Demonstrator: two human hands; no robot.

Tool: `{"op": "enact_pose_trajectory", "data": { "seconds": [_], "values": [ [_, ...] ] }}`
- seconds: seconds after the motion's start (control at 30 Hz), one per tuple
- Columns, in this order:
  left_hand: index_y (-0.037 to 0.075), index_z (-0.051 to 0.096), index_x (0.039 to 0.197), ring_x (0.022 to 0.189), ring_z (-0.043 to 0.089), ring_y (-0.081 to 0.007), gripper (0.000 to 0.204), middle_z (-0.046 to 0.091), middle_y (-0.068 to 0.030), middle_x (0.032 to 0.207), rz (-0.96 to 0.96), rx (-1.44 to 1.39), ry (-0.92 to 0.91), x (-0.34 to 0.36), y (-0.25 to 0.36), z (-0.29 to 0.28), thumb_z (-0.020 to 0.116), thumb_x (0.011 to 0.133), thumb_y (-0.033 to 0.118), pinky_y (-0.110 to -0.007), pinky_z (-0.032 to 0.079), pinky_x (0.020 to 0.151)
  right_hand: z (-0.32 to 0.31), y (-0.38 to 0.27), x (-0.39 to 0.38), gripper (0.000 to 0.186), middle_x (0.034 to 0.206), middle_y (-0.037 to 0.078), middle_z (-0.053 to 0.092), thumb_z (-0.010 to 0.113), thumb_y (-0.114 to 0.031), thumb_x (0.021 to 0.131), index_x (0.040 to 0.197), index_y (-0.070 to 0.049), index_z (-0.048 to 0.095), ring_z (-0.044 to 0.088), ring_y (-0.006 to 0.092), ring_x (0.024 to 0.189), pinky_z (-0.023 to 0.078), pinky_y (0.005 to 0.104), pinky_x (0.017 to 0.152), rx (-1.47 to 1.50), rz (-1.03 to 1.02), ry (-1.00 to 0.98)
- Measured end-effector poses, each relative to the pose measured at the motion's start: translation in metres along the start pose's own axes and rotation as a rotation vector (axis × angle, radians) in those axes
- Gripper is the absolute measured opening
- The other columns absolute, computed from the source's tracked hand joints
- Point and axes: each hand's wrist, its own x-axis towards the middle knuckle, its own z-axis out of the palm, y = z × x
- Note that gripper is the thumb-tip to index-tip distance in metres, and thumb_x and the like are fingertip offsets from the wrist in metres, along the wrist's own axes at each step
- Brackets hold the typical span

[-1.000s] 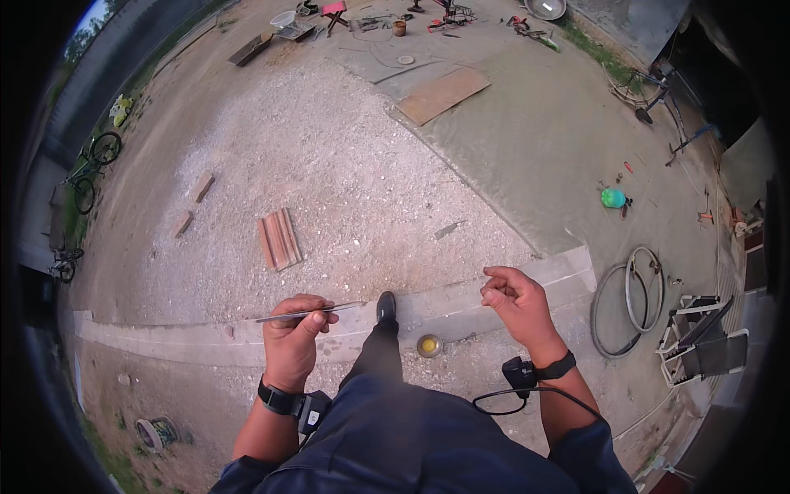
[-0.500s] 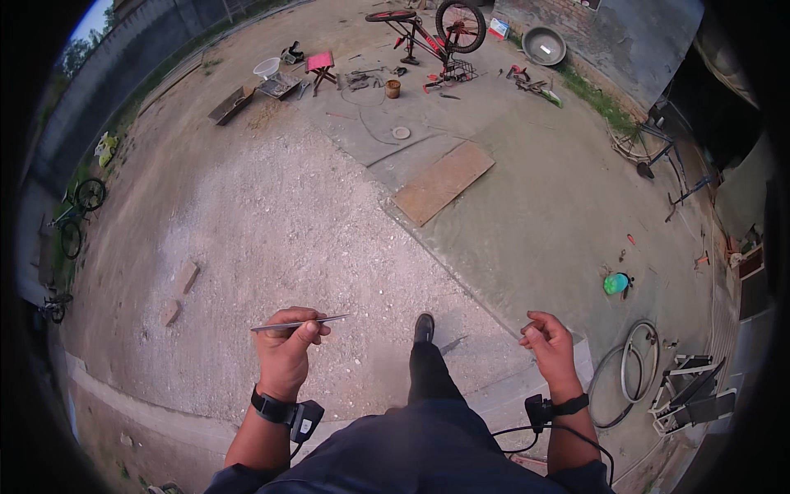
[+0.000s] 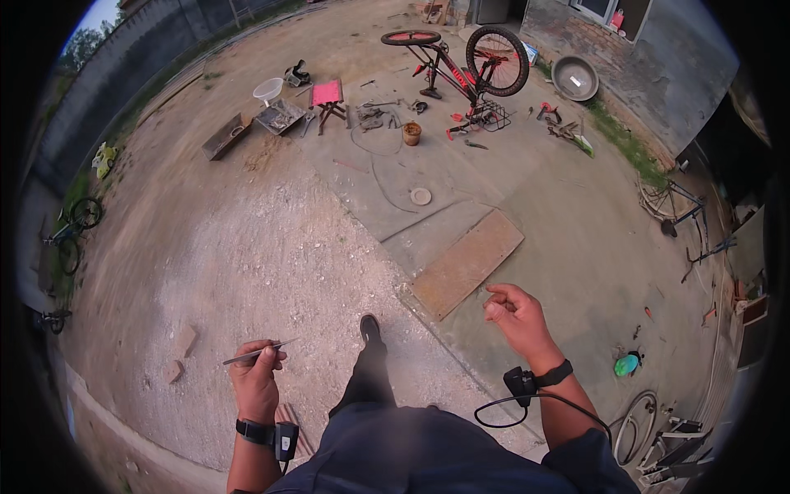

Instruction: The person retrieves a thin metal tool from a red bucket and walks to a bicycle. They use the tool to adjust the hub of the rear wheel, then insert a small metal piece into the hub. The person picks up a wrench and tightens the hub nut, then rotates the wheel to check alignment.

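My left hand (image 3: 255, 385) pinches a thin pointed metal tool (image 3: 239, 358) between thumb and fingers, its tip reaching out to the right over pale gravel. My right hand (image 3: 520, 323) is raised over the concrete, near a long brown board (image 3: 467, 262) but apart from it. Its fingers are bent in toward the thumb; anything between them is too small to make out. Both wrists carry black straps with small boxes. Beyond the board an upside-down bicycle (image 3: 457, 74) with red parts rests on the ground, loose parts around it.
A pink folding stool (image 3: 327, 93), a brown pot (image 3: 411, 133) and open trays (image 3: 227, 136) stand ahead. A grey basin (image 3: 574, 78) leans by the wall. Two bricks (image 3: 188, 339) lie left. A green object (image 3: 627, 364), wheel rims (image 3: 635, 424) and a bicycle frame (image 3: 687, 206) are right.
The upside-down bicycle and board sit lower and nearer in view, and my foot has moved. My right hand is farther forward, closer to the board. The metal tool remains in my left hand.
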Motion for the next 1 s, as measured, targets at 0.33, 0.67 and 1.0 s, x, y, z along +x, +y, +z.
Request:
{"op": "enact_pose_trajectory", "data": {
  "seconds": [0.33,0.67,1.0],
  "values": [
    [0.000,0.068,0.102,0.087,0.072,-0.0188,0.008,0.072,-0.0136,0.099,-0.073,0.031,-0.495,0.334,0.039,0.162,0.072,0.095,0.003,-0.029,0.056,0.071,0.091,-0.056,0.296,0.038,0.100,0.008,0.071,0.079,-0.015,0.091,0.124,-0.001,0.066,0.069,0.0135,0.087,0.056,0.0286,0.077,-0.107,0.025,-0.140],
    [0.000,0.068,0.105,0.090,0.073,-0.0211,0.011,0.070,-0.0151,0.104,0.025,0.046,-0.635,0.617,0.066,0.284,0.070,0.095,-0.003,-0.031,0.060,0.078,0.169,-0.111,0.624,0.026,0.097,0.009,0.069,0.074,-0.016,0.094,0.117,-0.004,0.073,0.071,0.0208,0.086,0.055,0.0320,0.076,-0.259,-0.206,-0.512],
    [0.000,0.074,0.099,0.092,0.069,-0.0170,0.007,0.073,-0.0103,0.099,-0.101,0.051,-0.647,0.889,0.087,0.338,0.073,0.093,-0.002,-0.031,0.055,0.083,0.233,-0.131,0.901,0.012,0.085,0.008,0.072,0.070,-0.016,0.094,0.099,-0.006,0.076,0.068,0.0267,0.079,0.054,0.0364,0.070,-0.300,-0.293,-0.453]
  ]
}}
